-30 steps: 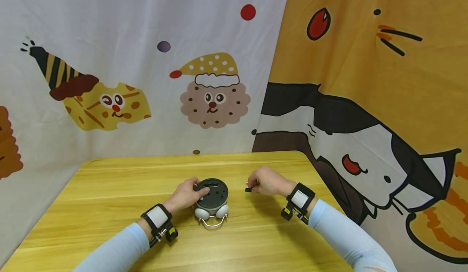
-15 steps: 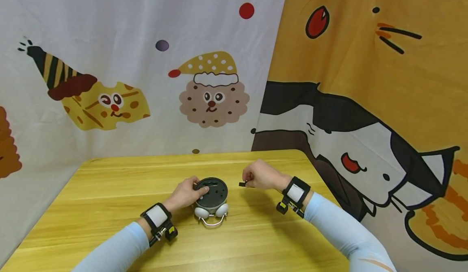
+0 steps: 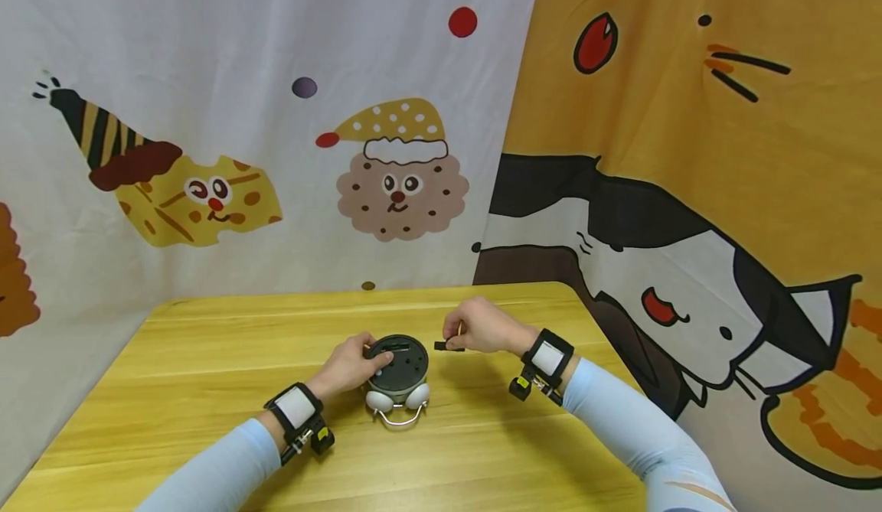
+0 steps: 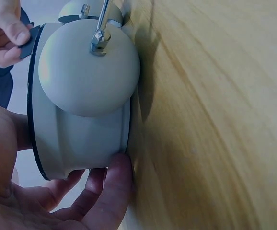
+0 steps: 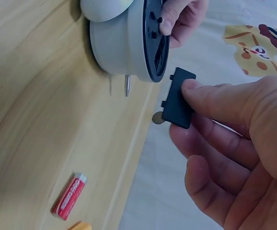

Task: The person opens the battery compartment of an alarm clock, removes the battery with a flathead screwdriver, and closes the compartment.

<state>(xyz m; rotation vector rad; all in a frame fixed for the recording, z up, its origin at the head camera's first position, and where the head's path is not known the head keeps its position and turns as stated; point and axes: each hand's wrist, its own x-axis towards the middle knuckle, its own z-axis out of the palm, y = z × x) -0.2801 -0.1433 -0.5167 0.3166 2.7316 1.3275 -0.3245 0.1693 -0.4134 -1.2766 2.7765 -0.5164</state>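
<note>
A twin-bell alarm clock (image 3: 401, 373) lies face down on the wooden table, its black back up and its white bells (image 3: 380, 401) and wire handle towards me. My left hand (image 3: 344, 366) grips the clock's side, thumb over the black back, fingers curled round the pale case (image 4: 88, 141) in the left wrist view. To the right, my right hand (image 3: 485, 327) pinches a black battery cover (image 5: 179, 98) with small tabs between thumb and fingers. It is held just off the clock's edge, near the dark battery slot (image 5: 160, 57) in the back.
In the right wrist view a red battery (image 5: 70, 196) lies on the table (image 5: 33, 120), with a bit of something orange (image 5: 81, 226) at the frame's bottom edge. A printed cloth (image 3: 241, 267) hangs behind the table's far edge.
My right hand has moved left towards the clock with the battery cover, rising slightly in the view. The left hand and the clock have stayed in place.
</note>
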